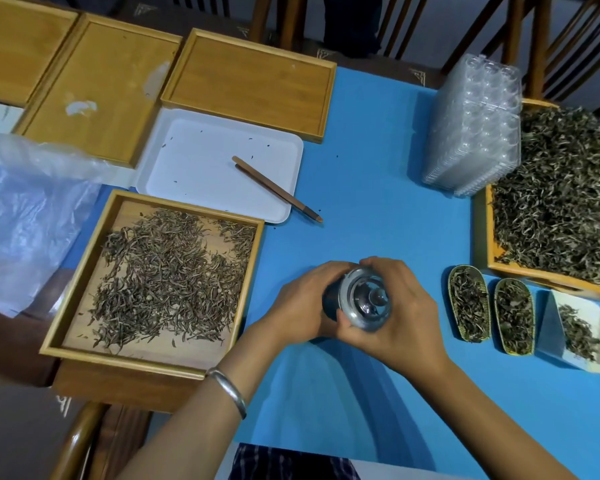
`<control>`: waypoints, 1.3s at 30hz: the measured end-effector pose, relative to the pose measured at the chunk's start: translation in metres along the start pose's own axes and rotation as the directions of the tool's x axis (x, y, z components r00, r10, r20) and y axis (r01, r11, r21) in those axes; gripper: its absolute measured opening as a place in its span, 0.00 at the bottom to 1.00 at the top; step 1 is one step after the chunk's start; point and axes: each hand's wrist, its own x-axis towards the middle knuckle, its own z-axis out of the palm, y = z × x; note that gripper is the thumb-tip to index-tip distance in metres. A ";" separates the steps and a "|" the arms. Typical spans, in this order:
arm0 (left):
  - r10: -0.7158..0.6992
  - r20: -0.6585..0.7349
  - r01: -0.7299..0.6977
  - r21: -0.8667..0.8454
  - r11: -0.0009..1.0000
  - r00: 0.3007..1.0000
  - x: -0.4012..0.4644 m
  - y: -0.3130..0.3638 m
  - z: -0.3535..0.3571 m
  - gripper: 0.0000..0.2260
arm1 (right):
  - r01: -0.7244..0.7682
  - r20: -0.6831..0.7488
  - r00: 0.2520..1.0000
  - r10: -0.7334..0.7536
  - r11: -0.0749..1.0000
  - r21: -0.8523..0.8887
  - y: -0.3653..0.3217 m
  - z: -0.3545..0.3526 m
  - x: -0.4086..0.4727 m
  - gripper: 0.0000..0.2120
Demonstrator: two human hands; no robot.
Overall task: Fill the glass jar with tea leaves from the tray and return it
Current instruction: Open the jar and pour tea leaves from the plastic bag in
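You have the glass jar [355, 299] low in the centre of the frame, tipped so its long axis runs left to right and its lid [368, 299] faces you. Your left hand [302, 303] wraps the body; your right hand [400, 306] has fingers clamped round the lid. The tray of tea leaves [160, 275] lies just left, nearest your left hand

Two hands, left [300, 303] and right [400, 306], one glass jar [361, 299], two wooden trays of tea leaves, near left [163, 271] and far right [555, 199], three empty wooden trays [250, 84], one white tray [219, 164], two small scoops [468, 303].
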 end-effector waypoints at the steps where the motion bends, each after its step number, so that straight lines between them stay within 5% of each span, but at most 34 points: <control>1: 0.008 0.004 -0.008 0.019 1.000 1.000 0.000 0.002 -0.001 0.32 | 0.008 0.000 1.000 -0.008 1.000 -0.010 0.000 0.000 -0.001 0.29; 13: -0.001 0.029 -0.001 0.052 0.999 1.000 0.003 0.008 -0.005 0.33 | 0.059 -0.058 0.997 -0.059 0.998 0.006 0.003 -0.002 0.001 0.29; 21: 0.021 0.033 -0.025 0.130 0.991 0.999 0.003 0.008 -0.003 0.36 | -0.181 -0.006 0.978 0.207 0.872 0.455 0.009 -0.020 0.007 0.22; 24: 0.023 0.007 -0.024 0.128 0.992 1.000 0.003 0.006 -0.002 0.37 | -0.303 0.107 0.927 0.359 0.552 0.777 0.020 -0.021 0.009 0.14; 27: 0.025 0.006 -0.026 0.121 0.992 1.000 0.004 0.004 -0.002 0.37 | -0.396 0.285 0.838 0.465 0.160 0.904 0.045 -0.025 0.015 0.24; 32: 0.029 0.007 -0.029 0.126 0.992 1.000 0.004 0.003 -0.001 0.38 | -0.375 0.384 0.709 0.591 -0.145 0.915 0.082 -0.018 0.025 0.26; 36: 0.025 -0.002 -0.025 0.112 0.993 1.000 0.003 0.001 0.001 0.38 | -0.394 0.345 0.642 0.685 -0.091 0.915 0.091 -0.003 0.029 0.18; 39: 0.027 -0.020 -0.025 0.082 0.996 0.999 0.004 0.000 0.002 0.36 | -0.529 0.191 0.756 0.627 0.412 0.741 0.087 0.006 0.027 0.06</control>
